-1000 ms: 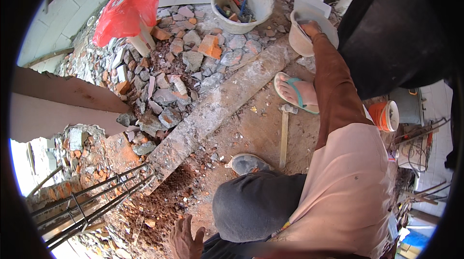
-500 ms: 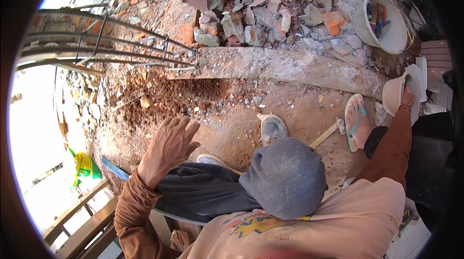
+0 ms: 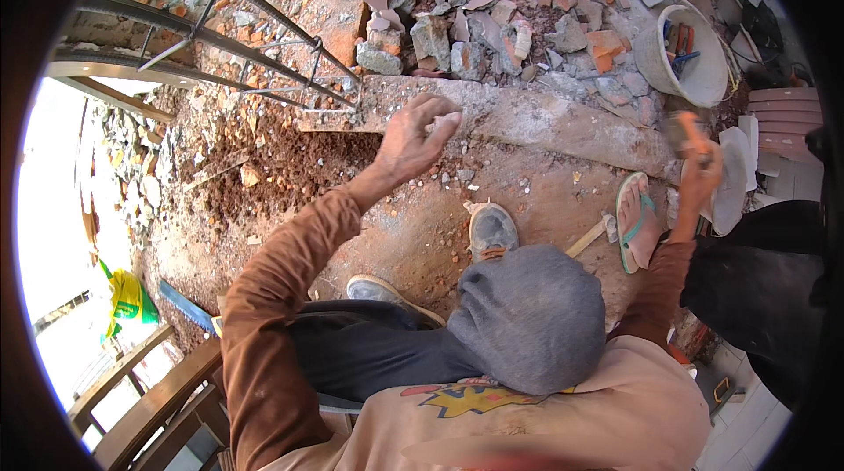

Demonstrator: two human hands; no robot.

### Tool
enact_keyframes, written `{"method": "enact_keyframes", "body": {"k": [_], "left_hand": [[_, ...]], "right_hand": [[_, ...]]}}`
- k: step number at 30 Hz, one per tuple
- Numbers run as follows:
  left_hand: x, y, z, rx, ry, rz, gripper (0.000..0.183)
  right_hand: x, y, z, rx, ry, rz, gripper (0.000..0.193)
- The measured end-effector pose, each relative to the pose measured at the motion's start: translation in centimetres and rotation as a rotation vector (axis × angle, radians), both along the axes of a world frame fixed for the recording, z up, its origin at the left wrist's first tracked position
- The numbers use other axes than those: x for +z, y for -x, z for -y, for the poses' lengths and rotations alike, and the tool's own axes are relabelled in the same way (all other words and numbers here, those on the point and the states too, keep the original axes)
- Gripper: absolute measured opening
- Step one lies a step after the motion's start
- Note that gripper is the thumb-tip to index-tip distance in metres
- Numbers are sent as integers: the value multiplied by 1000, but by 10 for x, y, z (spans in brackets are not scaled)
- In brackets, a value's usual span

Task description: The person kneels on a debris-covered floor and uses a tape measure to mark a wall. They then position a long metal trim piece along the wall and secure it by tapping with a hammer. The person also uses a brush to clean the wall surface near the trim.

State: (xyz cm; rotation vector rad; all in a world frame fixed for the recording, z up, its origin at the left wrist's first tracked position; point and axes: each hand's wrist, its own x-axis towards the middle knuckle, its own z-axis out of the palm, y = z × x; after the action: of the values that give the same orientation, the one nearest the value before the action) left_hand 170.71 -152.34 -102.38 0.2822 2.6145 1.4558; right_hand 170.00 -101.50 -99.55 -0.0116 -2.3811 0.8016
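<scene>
My left hand (image 3: 417, 139) is over the near edge of the long concrete strip (image 3: 536, 113), fingers bent and thumb apart. A pale patch shows between them; I make out no held thing. On the right, my right hand (image 3: 700, 170) is raised beside the pale bowl (image 3: 731, 181), fingers closed round a blurred grey-and-orange thing (image 3: 687, 133) whose kind I cannot make out. A wooden-handled hammer (image 3: 591, 236) lies between a grey shoe (image 3: 492, 232) and a foot in a green-strapped sandal (image 3: 635, 221). A rounded grey cloth form (image 3: 530, 320) hides the ground before my shirt.
Broken brick and concrete (image 3: 510, 32) lie beyond the strip. A pale bucket (image 3: 681, 54) with tools stands at the far right. Steel rebar (image 3: 255, 14) juts from the upper left. A blue saw blade (image 3: 186, 306) and loose dark soil (image 3: 272, 163) are at left.
My left hand has moved forward and right to the concrete strip. My right hand has come out of the pale bowl and lifted, now with something in its fingers. The view has shifted slightly.
</scene>
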Motion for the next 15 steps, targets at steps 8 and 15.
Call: {"method": "enact_keyframes", "body": {"k": [8, 15], "left_hand": [[-5, 10, -32, -493, -309, 514, 81], [-40, -31, 50, -341, -770, 1037, 62]], "right_hand": [[-5, -28, 258, 1051, 255, 515, 48], [-63, 103, 348, 666, 182, 487, 64]]}}
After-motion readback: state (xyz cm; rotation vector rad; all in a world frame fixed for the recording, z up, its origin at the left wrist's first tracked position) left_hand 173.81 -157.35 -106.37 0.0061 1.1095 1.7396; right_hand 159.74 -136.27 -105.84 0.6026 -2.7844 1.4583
